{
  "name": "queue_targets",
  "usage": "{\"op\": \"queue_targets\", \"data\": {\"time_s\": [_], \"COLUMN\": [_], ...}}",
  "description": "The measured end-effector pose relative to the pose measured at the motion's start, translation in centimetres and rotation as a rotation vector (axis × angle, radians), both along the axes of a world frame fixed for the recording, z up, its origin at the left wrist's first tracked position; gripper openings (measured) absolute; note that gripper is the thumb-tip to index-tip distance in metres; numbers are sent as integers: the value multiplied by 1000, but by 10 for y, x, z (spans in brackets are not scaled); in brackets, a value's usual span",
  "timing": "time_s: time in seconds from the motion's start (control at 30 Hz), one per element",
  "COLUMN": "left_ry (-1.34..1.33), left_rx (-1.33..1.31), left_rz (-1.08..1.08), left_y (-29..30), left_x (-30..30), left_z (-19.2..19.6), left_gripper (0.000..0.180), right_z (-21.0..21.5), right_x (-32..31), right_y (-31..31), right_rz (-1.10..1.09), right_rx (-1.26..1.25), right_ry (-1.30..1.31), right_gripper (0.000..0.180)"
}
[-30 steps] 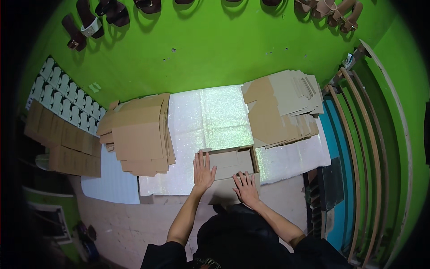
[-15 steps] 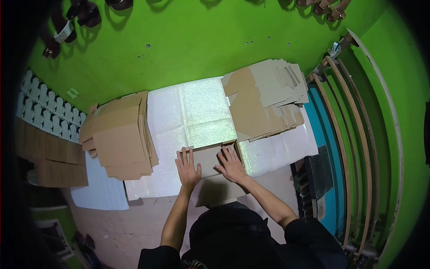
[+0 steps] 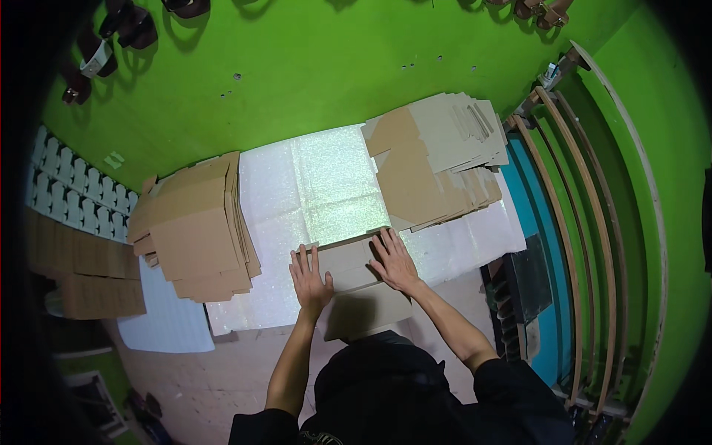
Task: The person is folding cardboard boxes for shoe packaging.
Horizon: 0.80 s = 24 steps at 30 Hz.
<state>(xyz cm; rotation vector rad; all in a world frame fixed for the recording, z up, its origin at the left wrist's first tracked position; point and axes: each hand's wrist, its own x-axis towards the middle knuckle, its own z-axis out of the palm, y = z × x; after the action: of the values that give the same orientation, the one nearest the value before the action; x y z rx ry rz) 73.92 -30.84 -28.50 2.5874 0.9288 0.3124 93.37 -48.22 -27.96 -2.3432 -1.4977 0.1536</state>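
Vs. a sec ago: your hands sit closer together on the cardboard piece (image 3: 354, 276). Right hand (image 3: 393, 261) has slid up toward its far edge; left hand (image 3: 310, 274) stays flat on the left part. View also shifted, so the stacks sit differently in frame.

Now: both hands open, palms down, fingers spread, pressing the cardboard piece. Nothing gripped, just flat contact. Left hand covers the piece's left end, fingertips near the upper-left corner. Right hand lies on the upper-right part, fingertips at the far edge. Bare cardboard shows btwn the two hands and below them, toward you.

The piece lies flat on the white sheet (image 3: 319, 185) covering the counter, at the near edge, directly in front of you.

Left of it: stack of flat cardboard blanks (image 3: 194, 230), near but apart. Right & farther back: second stack of blanks (image 3: 437, 159), its near corner just beside your right fingertips; can't tell if touching. Green wall (image 3: 311, 67) behind.
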Motion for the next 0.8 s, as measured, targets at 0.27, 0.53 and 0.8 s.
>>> {"op": "queue_targets", "data": {"time_s": [0.27,0.53,0.8], "left_ry": [-23,27,-82], "left_rx": [16,49,-98], "left_rz": [-13,6,-3], "left_y": [0,7,18], "left_x": [0,7,10], "left_z": [0,0,4], "left_gripper": [85,80,72], "right_z": [-6,-8,-5], "right_x": [18,19,23], "right_y": [20,25,26], "right_rz": [-13,-17,-21], "right_rx": [-87,-19,110], "right_ry": [-124,-101,69], "right_gripper": [65,52,53]}}
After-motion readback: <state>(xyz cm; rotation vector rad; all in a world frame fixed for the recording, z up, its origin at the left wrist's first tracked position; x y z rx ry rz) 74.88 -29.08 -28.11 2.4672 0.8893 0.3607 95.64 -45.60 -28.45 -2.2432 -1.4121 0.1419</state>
